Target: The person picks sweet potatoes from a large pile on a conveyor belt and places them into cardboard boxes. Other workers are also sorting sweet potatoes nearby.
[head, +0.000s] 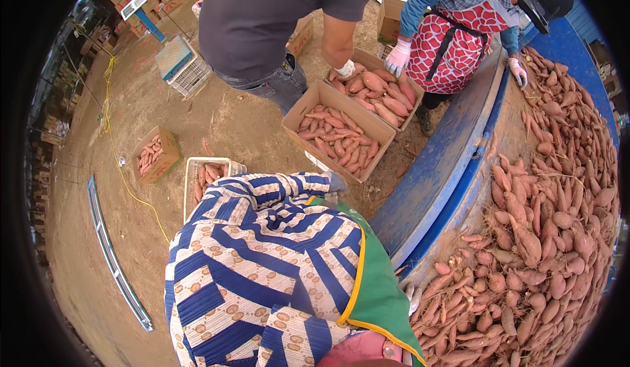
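My left sleeve, blue and white patterned, reaches toward a cardboard carton [339,168] of small sweet potatoes. At its cuff my left hand [337,183] shows as a bit of grey glove, close below the carton's near corner; its fingers are hidden. Past the edge of a green apron [381,273], the pale gloved fingers of my right hand [414,299] lie against the near-left edge of a heap of sweet potatoes [531,268]. The apron covers the rest of that hand, so its grip cannot be told.
One co-worker [275,27] bends over a second carton of larger sweet potatoes [376,94]. Another [457,37] stands by the blue metal edge [443,180]. Left are a platform scale [174,57], a white crate [212,163], a small carton [170,153], a yellow cable [130,192] and a metal rail [115,263].
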`<state>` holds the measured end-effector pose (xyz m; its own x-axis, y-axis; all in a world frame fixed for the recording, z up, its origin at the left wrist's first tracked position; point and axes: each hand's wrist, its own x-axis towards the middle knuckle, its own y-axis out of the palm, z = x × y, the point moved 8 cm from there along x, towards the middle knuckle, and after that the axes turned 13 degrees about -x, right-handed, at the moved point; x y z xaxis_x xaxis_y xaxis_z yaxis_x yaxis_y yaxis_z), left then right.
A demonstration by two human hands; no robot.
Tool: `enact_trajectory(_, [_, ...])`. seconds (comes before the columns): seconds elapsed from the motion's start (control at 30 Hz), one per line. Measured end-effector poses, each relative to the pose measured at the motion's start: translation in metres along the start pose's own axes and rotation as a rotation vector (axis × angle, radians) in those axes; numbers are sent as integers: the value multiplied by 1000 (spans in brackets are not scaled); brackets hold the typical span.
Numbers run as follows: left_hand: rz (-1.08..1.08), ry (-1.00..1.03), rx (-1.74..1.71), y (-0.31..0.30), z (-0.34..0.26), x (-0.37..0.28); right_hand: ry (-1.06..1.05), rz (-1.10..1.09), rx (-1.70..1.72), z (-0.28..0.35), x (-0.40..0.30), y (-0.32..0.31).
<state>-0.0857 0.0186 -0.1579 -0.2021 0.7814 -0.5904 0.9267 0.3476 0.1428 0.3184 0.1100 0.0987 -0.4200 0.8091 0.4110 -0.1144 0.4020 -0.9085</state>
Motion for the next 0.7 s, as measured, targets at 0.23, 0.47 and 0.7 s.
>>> enact_trajectory(0.23, [-23,-142,-59,-11,-21,17,85,-5,-66,11,15,14])
enact_trajectory(0.47, [-14,-258,-119,-14,-20,50,105,19,-47,21,26,16])
enact_trajectory(0.7, [48,-306,-157,10,-59,95,79,-92,33,23,62,21])
